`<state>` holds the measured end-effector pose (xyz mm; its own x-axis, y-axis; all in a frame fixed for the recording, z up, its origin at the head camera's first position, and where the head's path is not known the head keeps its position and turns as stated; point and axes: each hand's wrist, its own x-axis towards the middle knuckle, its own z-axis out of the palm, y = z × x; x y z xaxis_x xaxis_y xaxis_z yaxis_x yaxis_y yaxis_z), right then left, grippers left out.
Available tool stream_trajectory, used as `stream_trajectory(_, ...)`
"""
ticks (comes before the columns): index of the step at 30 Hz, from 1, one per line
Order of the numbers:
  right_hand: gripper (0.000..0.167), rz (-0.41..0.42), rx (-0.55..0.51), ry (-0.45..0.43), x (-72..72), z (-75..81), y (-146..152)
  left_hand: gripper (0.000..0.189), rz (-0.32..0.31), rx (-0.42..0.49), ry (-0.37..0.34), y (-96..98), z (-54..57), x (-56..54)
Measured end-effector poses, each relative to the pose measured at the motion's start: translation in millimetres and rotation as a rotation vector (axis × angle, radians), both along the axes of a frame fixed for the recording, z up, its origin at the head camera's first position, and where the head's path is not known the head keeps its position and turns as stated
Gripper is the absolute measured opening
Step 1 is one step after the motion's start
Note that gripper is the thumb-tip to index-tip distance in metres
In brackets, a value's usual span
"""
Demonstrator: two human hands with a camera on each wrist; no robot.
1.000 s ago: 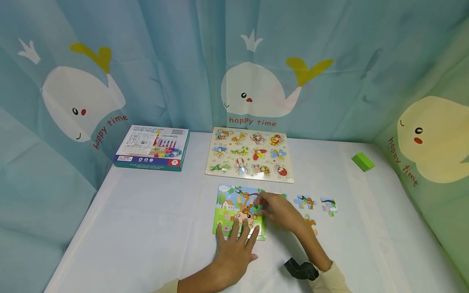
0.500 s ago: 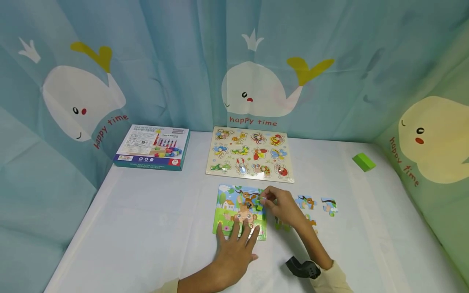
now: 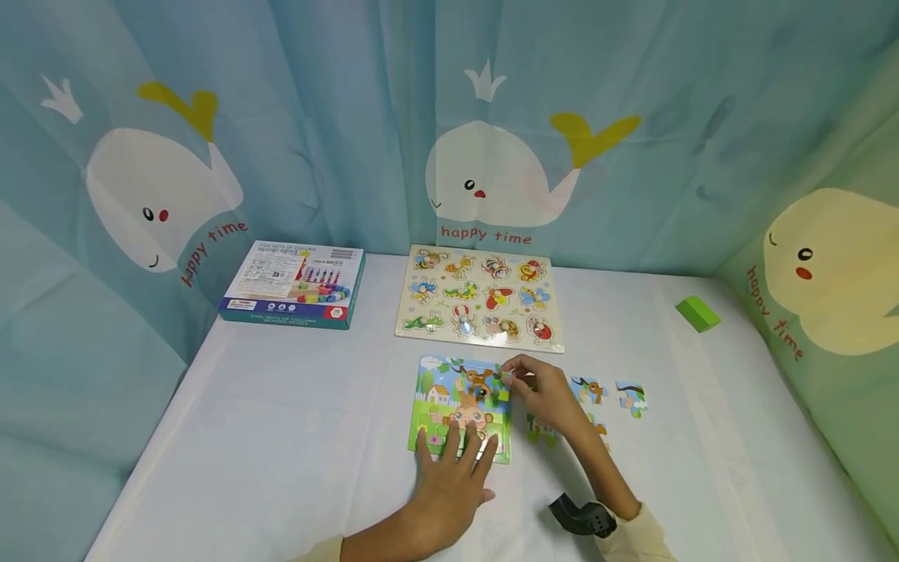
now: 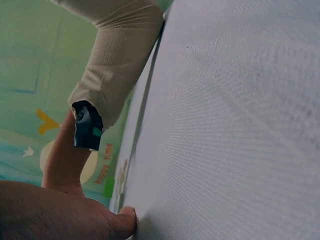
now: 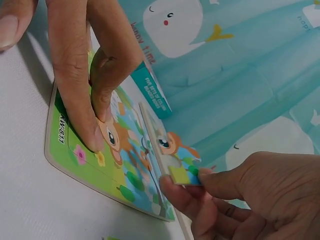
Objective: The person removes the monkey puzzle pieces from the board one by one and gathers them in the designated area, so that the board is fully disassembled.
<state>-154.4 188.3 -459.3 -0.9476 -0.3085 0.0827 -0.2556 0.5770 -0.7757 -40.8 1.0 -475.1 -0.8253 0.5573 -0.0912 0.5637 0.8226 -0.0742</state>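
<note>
A flat jigsaw board [image 3: 425, 394] with a monkey and a small house lies near the middle of the table. My left hand [image 3: 449, 492] rests on its lower part with spread, nearly straight fingers; the right wrist view shows two of those fingertips [image 5: 95, 140] touching the picture. Over the board's right edge, my right hand [image 3: 544, 394] pinches a jigsaw piece [image 5: 179, 175] between thumb and fingers. That piece shows a brown animal's eye and some green, and it is tilted above the board. In the left wrist view only part of the left hand [image 4: 65, 212] appears.
Loose jigsaw pieces lie right of the board, among them a bird piece [image 3: 588, 389] and a branch piece [image 3: 632, 398]. Behind stand an insect peg puzzle [image 3: 477, 297] and a bead-toy box [image 3: 291, 285]. A green block [image 3: 698, 314] sits at the far right.
My right hand has drawn slightly up and to the right with the jigsaw piece, which has turned in its fingers. The left hand stays in place.
</note>
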Motion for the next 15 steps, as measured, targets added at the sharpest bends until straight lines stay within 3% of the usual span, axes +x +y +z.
stream_trajectory(7,0.015,-0.018,-0.081,-0.078,0.8,1.0,7.3,0.072,0.008,-0.018,0.018,1.8,-1.3,1.6)
stream_trajectory(15,0.023,-0.039,-0.117,-0.085,5.5,6.3,21.1,0.071,0.01,0.021,0.028,1.0,-2.9,2.3)
